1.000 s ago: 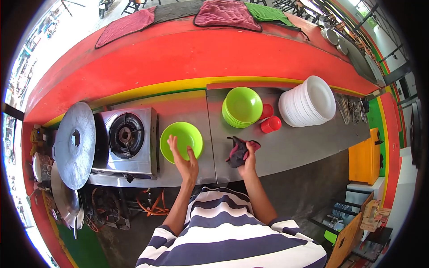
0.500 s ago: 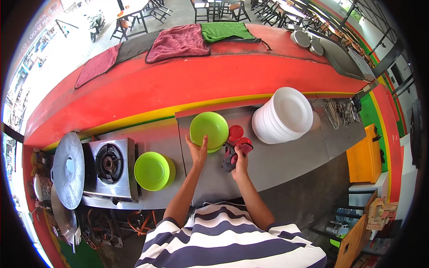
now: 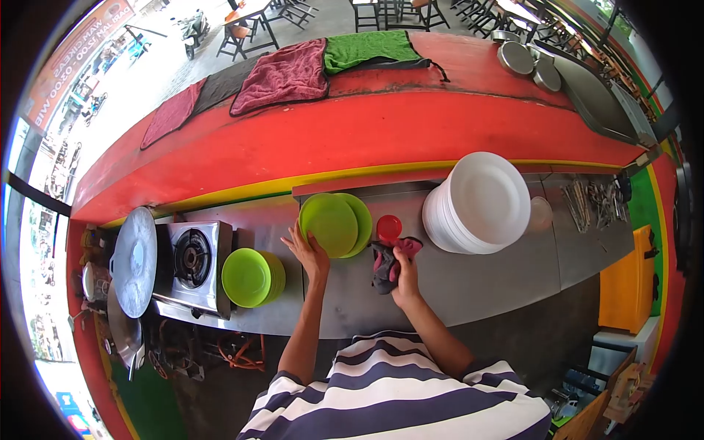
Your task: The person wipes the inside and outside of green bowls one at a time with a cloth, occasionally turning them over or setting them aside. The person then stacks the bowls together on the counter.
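Observation:
My left hand (image 3: 311,257) grips the near left rim of a green plate (image 3: 330,224), its thumb on the face. That plate is tilted and overlaps a second green one (image 3: 361,220) on its right. In my right hand (image 3: 405,280) is a bunched dark and pink cloth (image 3: 385,270), just in front of a red cup (image 3: 389,228). A stack of green bowls (image 3: 247,278) stands left of my left hand. To the right of the cup rises a tall stack of white bowls (image 3: 490,199).
A gas stove (image 3: 192,258) and a large metal lid (image 3: 135,262) are at the left. Metal utensils (image 3: 595,204) lie at the counter's right end. Cloths (image 3: 282,77) and round metal tins (image 3: 515,58) rest on the red wall.
My left hand has moved from over the left green bowl to the green dishes by the red cups. More green bowls now stand stacked at left. The cloth has come near the cup.

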{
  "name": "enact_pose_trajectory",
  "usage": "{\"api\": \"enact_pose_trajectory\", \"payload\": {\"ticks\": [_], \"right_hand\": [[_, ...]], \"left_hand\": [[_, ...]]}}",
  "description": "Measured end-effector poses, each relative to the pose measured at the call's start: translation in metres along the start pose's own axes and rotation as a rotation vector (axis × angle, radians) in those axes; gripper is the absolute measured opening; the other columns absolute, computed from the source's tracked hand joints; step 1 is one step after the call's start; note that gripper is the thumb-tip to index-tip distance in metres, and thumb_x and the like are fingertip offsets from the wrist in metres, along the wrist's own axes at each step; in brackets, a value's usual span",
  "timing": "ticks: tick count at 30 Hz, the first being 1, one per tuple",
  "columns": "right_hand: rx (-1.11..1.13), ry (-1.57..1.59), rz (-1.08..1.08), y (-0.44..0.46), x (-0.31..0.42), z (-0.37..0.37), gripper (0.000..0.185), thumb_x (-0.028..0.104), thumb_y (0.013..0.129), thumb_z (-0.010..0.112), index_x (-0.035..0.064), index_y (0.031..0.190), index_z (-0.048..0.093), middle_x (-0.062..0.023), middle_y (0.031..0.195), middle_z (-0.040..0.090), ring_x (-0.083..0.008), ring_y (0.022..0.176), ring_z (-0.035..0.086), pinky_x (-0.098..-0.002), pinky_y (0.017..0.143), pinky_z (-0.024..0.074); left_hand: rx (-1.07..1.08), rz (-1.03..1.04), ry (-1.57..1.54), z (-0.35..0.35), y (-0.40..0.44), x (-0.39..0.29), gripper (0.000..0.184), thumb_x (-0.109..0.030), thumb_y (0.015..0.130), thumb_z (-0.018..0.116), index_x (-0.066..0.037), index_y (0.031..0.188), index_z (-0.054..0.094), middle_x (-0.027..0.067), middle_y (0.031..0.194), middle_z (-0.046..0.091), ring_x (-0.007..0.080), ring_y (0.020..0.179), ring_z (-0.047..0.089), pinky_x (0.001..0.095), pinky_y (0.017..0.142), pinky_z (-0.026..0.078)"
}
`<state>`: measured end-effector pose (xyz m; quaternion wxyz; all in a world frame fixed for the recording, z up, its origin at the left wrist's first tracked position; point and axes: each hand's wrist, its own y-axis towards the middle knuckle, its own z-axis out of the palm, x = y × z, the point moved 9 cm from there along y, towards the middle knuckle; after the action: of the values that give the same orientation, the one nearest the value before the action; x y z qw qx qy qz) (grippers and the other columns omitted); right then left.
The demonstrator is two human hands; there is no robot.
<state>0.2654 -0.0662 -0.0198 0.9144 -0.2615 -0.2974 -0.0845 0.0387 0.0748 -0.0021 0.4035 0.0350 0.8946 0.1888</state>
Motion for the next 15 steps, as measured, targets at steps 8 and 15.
{"api": "enact_pose_trajectory", "payload": {"ticks": [8, 15], "right_hand": [[-0.056, 0.229, -0.427, 0.000, 0.057, 0.039, 0.039, 0.032, 0.103, 0.052, 0.0094, 0.135, 0.049, -0.0058, 0.128, 0.059, -0.0192, 0.116, 0.058, -0.0378, 0.100, 0.0455], [0.494, -1.346, -1.247, -0.065, 0.019, 0.168, 0.072, 0.003, 0.084, 0.067, 0.0061, 0.150, 0.039, -0.0183, 0.137, 0.053, -0.0368, 0.118, 0.057, -0.0473, 0.104, 0.0450]], "left_hand": [[-0.063, 0.022, -0.198, -0.061, -0.004, -0.069, 0.042, -0.020, 0.108, 0.041, -0.004, 0.146, 0.046, 0.0208, 0.146, 0.052, 0.0398, 0.138, 0.046, 0.0493, 0.112, 0.037], [0.033, -0.003, -0.372, -0.129, -0.028, -0.126, 0.036, -0.012, 0.106, 0.043, -0.002, 0.139, 0.054, 0.0208, 0.130, 0.064, 0.0370, 0.123, 0.061, 0.0427, 0.102, 0.047]]}}
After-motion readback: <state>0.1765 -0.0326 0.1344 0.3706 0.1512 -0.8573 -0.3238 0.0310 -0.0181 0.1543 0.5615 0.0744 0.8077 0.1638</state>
